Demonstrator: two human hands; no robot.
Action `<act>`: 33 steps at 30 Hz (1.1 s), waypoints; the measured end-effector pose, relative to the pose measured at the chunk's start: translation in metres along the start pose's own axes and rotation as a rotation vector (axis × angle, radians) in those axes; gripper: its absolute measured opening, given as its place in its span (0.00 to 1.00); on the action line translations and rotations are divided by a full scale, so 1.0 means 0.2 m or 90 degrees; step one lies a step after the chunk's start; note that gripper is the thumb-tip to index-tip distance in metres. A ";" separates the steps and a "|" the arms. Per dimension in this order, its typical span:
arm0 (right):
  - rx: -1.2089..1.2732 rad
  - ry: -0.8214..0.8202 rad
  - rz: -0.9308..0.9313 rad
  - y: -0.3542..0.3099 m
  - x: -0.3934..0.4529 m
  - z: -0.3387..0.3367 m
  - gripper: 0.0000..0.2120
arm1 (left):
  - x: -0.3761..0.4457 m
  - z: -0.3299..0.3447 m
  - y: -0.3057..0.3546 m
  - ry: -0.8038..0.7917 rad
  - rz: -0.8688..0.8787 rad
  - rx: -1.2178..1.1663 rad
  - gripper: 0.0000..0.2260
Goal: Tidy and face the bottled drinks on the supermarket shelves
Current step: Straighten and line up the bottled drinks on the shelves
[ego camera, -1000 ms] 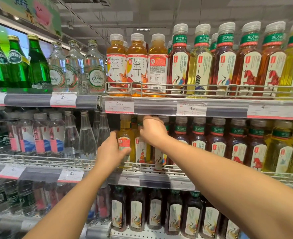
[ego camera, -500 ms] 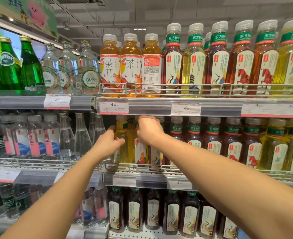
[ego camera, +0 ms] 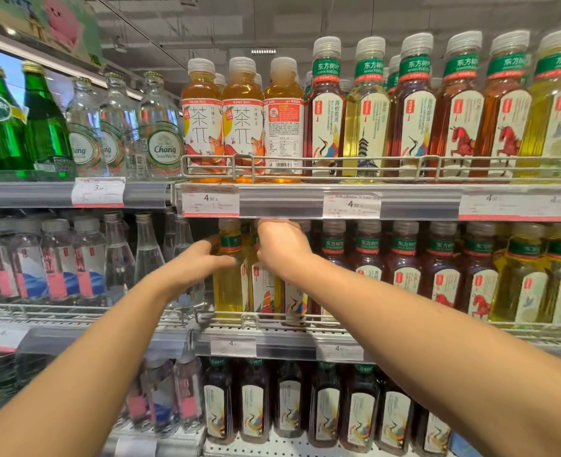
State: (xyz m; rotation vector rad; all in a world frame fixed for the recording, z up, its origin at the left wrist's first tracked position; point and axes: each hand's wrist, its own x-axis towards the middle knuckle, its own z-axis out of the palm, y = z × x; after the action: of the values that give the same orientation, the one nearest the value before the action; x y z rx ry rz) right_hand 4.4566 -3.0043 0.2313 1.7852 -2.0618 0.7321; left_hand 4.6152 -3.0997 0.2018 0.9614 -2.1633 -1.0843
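- Hands first: our left hand (ego camera: 203,258) curls around the shoulder of a yellow tea bottle (ego camera: 229,275) at the left end of the middle shelf (ego camera: 272,338); thumb in front
- our right hand (ego camera: 280,247) is closed over the top of the neighbouring bottle (ego camera: 264,291), just under the price rail (ego camera: 282,202); we cannot see its cap
- both bottles stand upright behind the wire guard (ego camera: 239,316)

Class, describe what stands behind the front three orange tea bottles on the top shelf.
Behind the orange tea bottles, more white caps show in the gaps, so further bottles stand there. Their bodies and labels are covered.
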 end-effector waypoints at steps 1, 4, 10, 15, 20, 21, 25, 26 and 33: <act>-0.002 -0.002 0.001 0.00 0.00 0.00 0.10 | 0.01 0.05 -0.01 0.066 0.003 0.030 0.22; -0.005 -0.010 0.000 0.00 0.00 0.00 0.11 | 0.03 0.18 -0.04 0.279 0.006 0.174 0.27; 0.018 -0.010 -0.006 0.01 0.00 -0.02 0.05 | 0.02 0.02 -0.05 0.079 0.046 0.054 0.20; 0.039 -0.020 0.003 0.01 0.00 -0.04 0.07 | 0.00 -0.03 -0.08 -0.031 0.064 -0.067 0.19; 0.037 0.012 -0.018 0.03 -0.02 -0.02 0.04 | -0.01 -0.03 -0.07 -0.083 0.051 -0.180 0.22; 0.040 0.024 -0.024 0.03 -0.03 -0.01 0.03 | -0.02 -0.04 -0.07 -0.081 0.046 -0.193 0.22; 0.033 0.042 -0.030 0.02 -0.07 -0.01 0.07 | 0.00 -0.04 -0.09 -0.075 0.033 -0.248 0.20; 0.031 0.036 -0.030 0.01 -0.09 -0.01 0.08 | 0.01 -0.03 -0.10 -0.060 0.027 -0.255 0.19; -0.002 0.060 -0.073 0.04 -0.20 -0.03 0.25 | -0.02 0.11 -0.12 0.214 0.059 0.116 0.21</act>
State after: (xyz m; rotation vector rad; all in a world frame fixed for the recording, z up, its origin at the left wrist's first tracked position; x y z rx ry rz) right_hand 4.4555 -2.9681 0.2126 1.8141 -1.8827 0.7632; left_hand 4.6105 -3.0969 0.1692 1.0301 -2.0256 -0.6376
